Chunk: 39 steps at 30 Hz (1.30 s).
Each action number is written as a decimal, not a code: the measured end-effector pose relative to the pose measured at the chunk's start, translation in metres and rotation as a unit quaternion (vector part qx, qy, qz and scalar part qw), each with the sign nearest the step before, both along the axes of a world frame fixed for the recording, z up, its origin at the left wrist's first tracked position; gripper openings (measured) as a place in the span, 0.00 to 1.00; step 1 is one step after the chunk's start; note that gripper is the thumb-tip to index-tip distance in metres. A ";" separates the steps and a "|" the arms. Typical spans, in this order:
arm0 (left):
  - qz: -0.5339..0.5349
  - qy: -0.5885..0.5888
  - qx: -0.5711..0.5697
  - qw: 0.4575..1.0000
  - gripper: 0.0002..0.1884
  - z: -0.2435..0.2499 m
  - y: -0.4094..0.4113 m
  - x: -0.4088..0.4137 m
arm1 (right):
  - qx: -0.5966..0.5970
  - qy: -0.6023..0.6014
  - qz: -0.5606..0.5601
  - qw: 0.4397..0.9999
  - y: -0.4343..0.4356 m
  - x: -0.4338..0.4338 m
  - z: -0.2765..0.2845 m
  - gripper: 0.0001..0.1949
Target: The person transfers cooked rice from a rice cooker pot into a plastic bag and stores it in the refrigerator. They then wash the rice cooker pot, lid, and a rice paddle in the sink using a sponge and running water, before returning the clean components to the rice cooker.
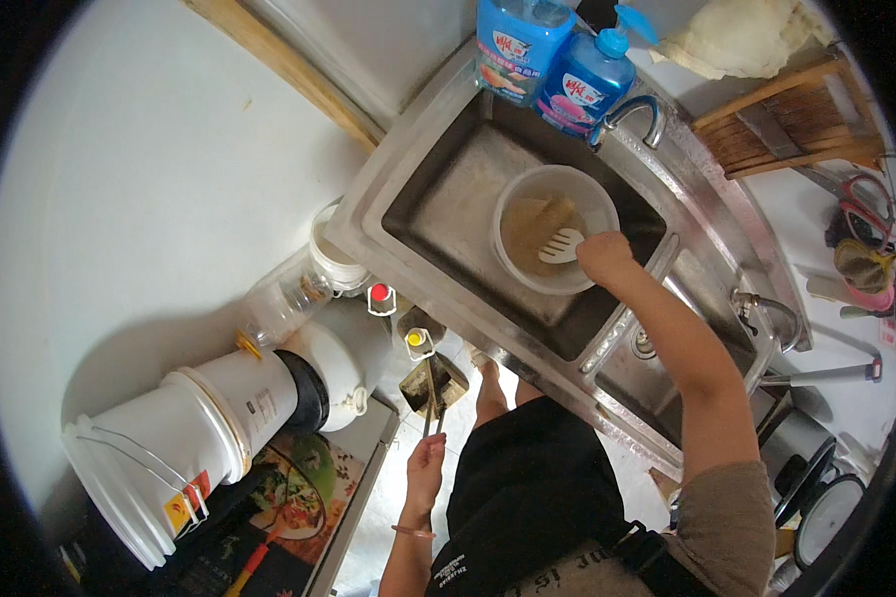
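My right hand (605, 257) grips a white slotted turner (561, 247), its head inside a translucent plastic tub (502, 257). Brownish, cloudy contents (530, 224) cover the tub's bottom; a paler lump shows among them. The tub stands in the larger basin of a stainless steel sink (448, 216). Lower down, outside the sink, my left hand (425, 466) is closed around the end of a long, thin metal tool (431, 403), possibly tongs. Its far end overlaps a grimy, box-like container (448, 380) near the floor, so contact between them cannot be judged.
Two blue detergent bottles (523, 52) and a curved faucet (646, 119) stand at the sink's back edge. A second faucet (773, 313) serves the smaller basin. White buckets (164, 455) and bottles with red (379, 292) and yellow (416, 338) caps crowd the left.
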<state>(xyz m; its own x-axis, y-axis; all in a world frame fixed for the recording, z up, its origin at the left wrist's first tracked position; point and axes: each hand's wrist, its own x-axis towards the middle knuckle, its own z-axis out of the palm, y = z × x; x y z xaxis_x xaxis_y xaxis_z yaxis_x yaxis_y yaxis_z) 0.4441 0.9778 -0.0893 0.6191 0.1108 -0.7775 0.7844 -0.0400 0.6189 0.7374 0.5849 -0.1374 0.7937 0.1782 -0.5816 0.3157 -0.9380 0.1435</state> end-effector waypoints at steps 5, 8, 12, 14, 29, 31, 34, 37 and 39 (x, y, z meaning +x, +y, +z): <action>0.029 -0.008 -0.013 0.999 0.13 0.010 0.003 -0.002 | 0.054 0.013 -0.007 0.998 0.008 0.011 0.059 0.08; 0.009 -0.006 0.025 1.000 0.08 0.002 0.007 -0.009 | 0.084 -0.049 -0.058 0.994 0.001 0.014 0.052 0.09; -0.033 -0.018 0.066 0.997 0.06 0.019 -0.001 0.012 | 0.061 -0.045 -0.080 0.994 -0.003 0.008 -0.054 0.11; -0.025 -0.029 0.072 0.997 0.06 0.021 -0.001 0.013 | 0.060 -0.010 -0.065 0.996 0.000 0.016 -0.046 0.12; -0.032 -0.018 0.020 0.999 0.11 0.014 0.002 -0.005 | 0.093 -0.027 -0.029 0.995 -0.003 0.025 0.023 0.08; -0.041 -0.010 0.027 0.999 0.11 0.013 0.001 -0.003 | 0.068 -0.007 -0.020 0.997 -0.013 0.024 0.058 0.08; -0.046 -0.003 0.016 0.999 0.09 0.011 -0.001 0.003 | 0.007 0.056 0.013 0.998 -0.013 0.011 0.069 0.09; -0.056 -0.038 0.005 0.998 0.10 0.017 -0.013 0.015 | 0.014 0.014 -0.004 1.000 -0.001 -0.002 0.006 0.08; -0.056 -0.036 0.008 0.998 0.10 0.025 -0.015 0.019 | 0.049 -0.002 -0.005 0.999 0.002 0.003 -0.001 0.08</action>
<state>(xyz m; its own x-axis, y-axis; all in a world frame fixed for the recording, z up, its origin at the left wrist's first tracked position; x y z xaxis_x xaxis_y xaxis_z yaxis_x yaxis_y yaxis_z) 0.4636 0.9624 -0.0646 0.6823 0.0489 -0.7294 0.7281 -0.1351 0.6720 0.7402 0.5871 -0.1386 0.7980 0.2259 -0.5588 0.3059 -0.9506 0.0525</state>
